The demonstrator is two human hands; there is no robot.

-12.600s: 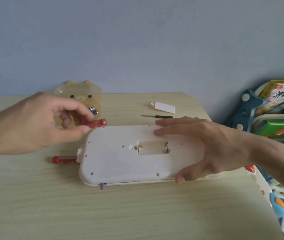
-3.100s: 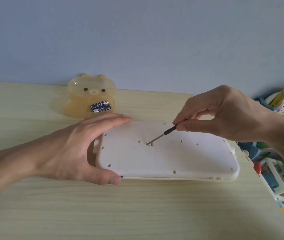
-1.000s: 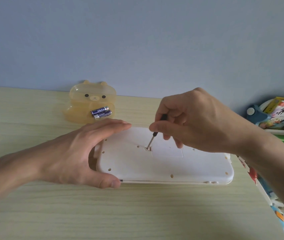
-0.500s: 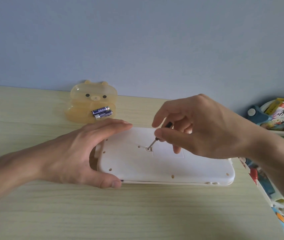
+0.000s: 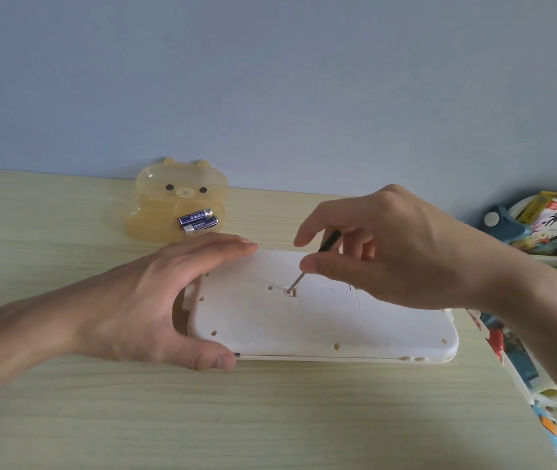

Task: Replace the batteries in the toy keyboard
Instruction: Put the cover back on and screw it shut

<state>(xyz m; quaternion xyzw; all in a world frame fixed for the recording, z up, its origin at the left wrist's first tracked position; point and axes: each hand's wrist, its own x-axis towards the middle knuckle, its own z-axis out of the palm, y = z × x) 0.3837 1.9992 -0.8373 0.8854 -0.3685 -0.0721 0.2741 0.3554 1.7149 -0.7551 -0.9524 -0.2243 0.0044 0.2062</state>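
The white toy keyboard (image 5: pixel 355 330) lies face down on the wooden table, its battery cover (image 5: pixel 328 296) fitted flush in the back. My left hand (image 5: pixel 155 300) clasps the keyboard's left end, thumb on the front edge and fingers over the far edge. My right hand (image 5: pixel 392 252) pinches a small black-handled screwdriver (image 5: pixel 307 266), whose tip sits in the screw hole at the cover's left corner. Two blue batteries (image 5: pixel 198 219) rest in a translucent yellow bear-shaped box (image 5: pixel 168 205) behind the keyboard.
The table (image 5: pixel 202 418) ends at its right edge close to the keyboard's right end. Beyond that edge stand a blue toy rack and picture books (image 5: pixel 555 228). A plain blue-grey wall runs behind the table.
My right hand has shifted its fingers on the screwdriver, index finger lifted, with the tip staying in the screw hole. My left hand and the keyboard have kept their places.
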